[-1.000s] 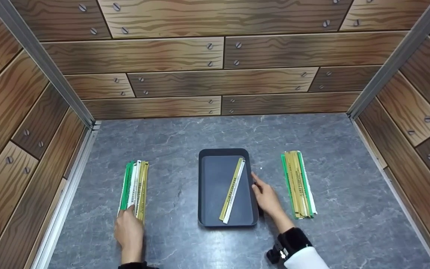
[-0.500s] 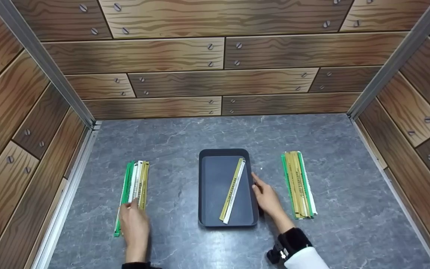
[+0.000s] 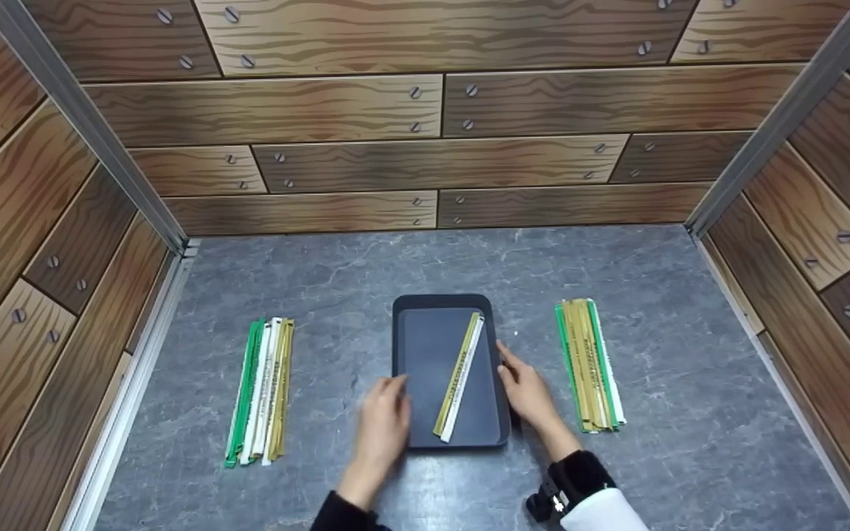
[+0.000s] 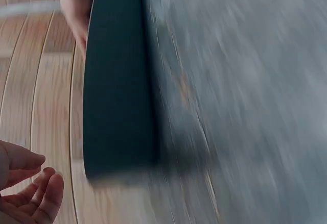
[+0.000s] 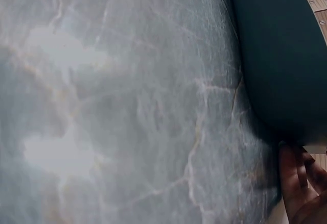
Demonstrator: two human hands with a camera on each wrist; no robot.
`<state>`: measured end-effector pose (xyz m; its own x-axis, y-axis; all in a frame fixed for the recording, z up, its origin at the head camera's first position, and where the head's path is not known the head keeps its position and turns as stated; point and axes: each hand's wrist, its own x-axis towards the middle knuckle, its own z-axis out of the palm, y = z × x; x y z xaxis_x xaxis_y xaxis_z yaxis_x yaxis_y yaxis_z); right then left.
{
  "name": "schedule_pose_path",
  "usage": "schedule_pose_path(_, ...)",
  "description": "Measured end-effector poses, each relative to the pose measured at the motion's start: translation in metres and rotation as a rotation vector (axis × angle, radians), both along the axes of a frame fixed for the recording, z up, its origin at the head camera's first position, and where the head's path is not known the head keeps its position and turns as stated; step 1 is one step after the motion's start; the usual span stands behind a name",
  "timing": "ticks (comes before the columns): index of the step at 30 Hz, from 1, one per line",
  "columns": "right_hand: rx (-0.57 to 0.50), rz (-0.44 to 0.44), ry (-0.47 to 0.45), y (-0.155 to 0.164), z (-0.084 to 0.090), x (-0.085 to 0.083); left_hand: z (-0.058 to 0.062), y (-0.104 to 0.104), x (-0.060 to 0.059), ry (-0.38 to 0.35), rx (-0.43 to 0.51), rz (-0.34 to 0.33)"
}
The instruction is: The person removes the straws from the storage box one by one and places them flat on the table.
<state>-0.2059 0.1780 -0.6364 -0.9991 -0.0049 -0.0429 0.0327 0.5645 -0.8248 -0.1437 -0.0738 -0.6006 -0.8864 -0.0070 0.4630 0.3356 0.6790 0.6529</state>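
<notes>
A dark grey rectangular tray lies mid-table with a gold and a white thin stick packet, printed with small text, slanted side by side inside it. My left hand is at the tray's lower left edge. In the left wrist view its thumb and fingers are loosely curled with a gap between them and nothing held. My right hand rests at the tray's right side, its fingertips against the outer wall. The right wrist view shows those fingers fairly straight against the dark tray wall.
A row of green, white and gold stick packets lies to the left of the tray. Another bundle of green, gold and white packets lies to its right. Wood-patterned walls enclose the grey marbled table at the back and sides.
My left hand has left the left row of packets and moved right to the tray's edge. The right hand, the tray and the two packets in it have stayed in place.
</notes>
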Motion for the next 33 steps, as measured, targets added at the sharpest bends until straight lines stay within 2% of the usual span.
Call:
schedule_pose_path(3,-0.011,0.003,0.000,0.000,0.000,0.000,-0.002,0.016,-0.001,-0.031,-0.047,-0.043)
schedule_pose_path(7,-0.010,-0.001,0.000,0.000,0.001,-0.001,-0.009,0.032,-0.003,-0.068,-0.147,-0.069)
schedule_pose_path(12,-0.012,-0.007,-0.003,0.000,0.001,-0.001,-0.015,0.044,-0.008,-0.069,-0.256,-0.082)
schedule_pose_path(21,-0.012,-0.003,-0.010,0.000,0.000,0.000,-0.026,0.047,-0.010,-0.109,-0.405,-0.027)
schedule_pose_path(28,-0.008,-0.004,-0.001,0.000,0.000,0.000,-0.030,0.046,-0.009,-0.166,-0.449,-0.019)
schedule_pose_path(33,-0.014,0.001,-0.003,0.000,-0.001,0.000,-0.029,0.044,-0.010,-0.181,-0.458,-0.012)
